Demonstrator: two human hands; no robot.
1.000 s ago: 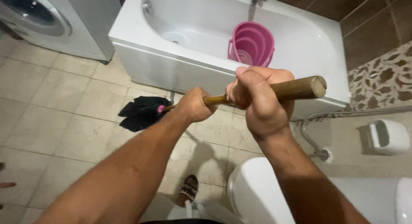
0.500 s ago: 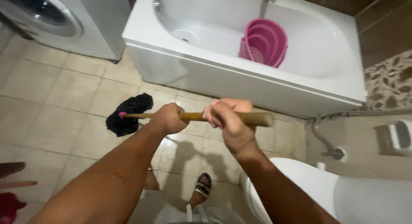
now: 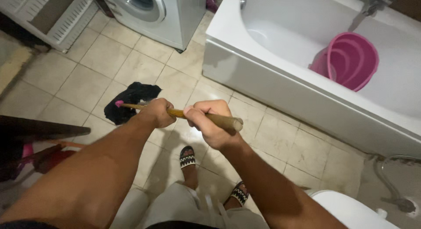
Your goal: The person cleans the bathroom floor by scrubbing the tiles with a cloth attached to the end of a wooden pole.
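At the far left, a white slatted cabinet (image 3: 52, 18) stands against the wall, and below it a dark plank edge (image 3: 39, 129) crosses above something red (image 3: 48, 161) on the floor. Further right, a white washing machine (image 3: 162, 12) sits on the beige tiled floor (image 3: 79, 75).

A black mop cloth (image 3: 129, 99) lies bunched on the tiles in front of the machine, fixed by a pink tip to a wooden mop handle (image 3: 221, 119) that runs up and to the right from it. The left hand (image 3: 157, 112) is closed around the handle's middle, just beyond the cloth. The right hand (image 3: 209, 123) is wrapped tightly around the handle near its blunt top end, which juts out past the knuckles. The two hands sit close together on the stick.

Beneath them, two feet in patterned black-and-white sandals (image 3: 187, 156) stand on the tiles.

To the right, a white bathtub (image 3: 280, 86) runs along the wall, with a pink bucket (image 3: 351, 60) tipped on its side inside it. At the lower right, a white toilet (image 3: 351, 211) edge shows, with a metal hose (image 3: 388, 178) beside it.
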